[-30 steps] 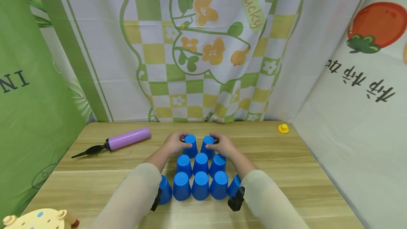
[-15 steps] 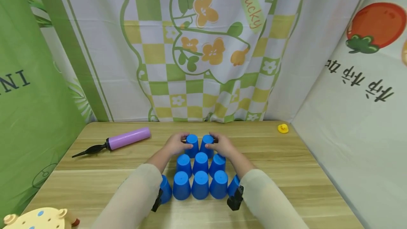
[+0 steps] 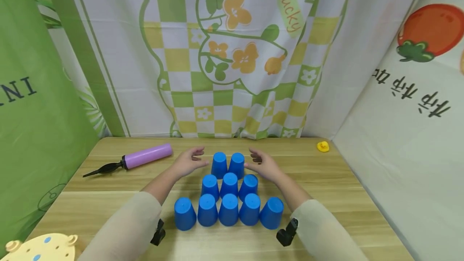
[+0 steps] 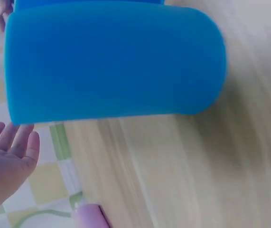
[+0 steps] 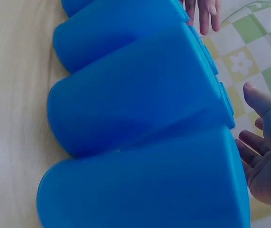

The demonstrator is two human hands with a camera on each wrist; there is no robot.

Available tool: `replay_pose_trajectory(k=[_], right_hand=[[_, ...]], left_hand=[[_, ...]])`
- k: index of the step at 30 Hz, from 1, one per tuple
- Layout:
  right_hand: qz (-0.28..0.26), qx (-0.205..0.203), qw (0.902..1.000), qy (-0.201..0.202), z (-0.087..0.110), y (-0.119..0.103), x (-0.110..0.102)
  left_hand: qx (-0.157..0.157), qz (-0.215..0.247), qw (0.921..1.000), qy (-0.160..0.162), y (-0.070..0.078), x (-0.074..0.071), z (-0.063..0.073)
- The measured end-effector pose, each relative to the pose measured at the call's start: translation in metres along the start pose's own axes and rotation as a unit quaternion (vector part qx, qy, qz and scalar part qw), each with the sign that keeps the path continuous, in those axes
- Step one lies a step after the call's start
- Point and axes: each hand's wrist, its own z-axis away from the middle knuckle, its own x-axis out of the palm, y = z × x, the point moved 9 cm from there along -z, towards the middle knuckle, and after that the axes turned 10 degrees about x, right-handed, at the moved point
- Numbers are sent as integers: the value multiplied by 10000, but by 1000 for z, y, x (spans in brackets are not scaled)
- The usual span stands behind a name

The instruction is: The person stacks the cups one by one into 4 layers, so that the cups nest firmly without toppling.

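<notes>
Left grip (image 3: 188, 162) and right grip (image 3: 266, 166) released rear cups (image 3: 219, 166).

3 views share cups (image 3: 229, 187) (wrist ones closest)

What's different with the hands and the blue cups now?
The left hand let go of the left back cup and moved out to the left. The right hand let go of the right back cup and moved out to the right. Those two cups ended up closer together than at first. The front row, middle row, purple pump and yellow duck stayed put.
</notes>
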Motion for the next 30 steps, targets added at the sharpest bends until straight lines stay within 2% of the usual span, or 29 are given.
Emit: replay_pose_trajectory(k=[6, 13, 18, 20, 27, 30], right_hand=[[234, -249, 9994, -87, 16, 10, -5], [235, -284, 9981, -484, 32, 19, 2], [219, -396, 9958, -790, 36, 22, 7], [259, -479, 9945, -889, 38, 22, 10], [251, -547, 9932, -994, 37, 24, 13], [239, -512, 9935, -986, 36, 25, 13]], left_hand=[[202, 296, 9992, -152, -3, 2, 22], [297, 544, 9967, -519, -6, 17, 39], [423, 574, 9927, -973, -5, 28, 45], [455, 521, 9920, -1056, -5, 30, 46], [517, 411, 9917, -1101, -6, 33, 48], [430, 382, 9931, -1018, -8, 34, 48]])
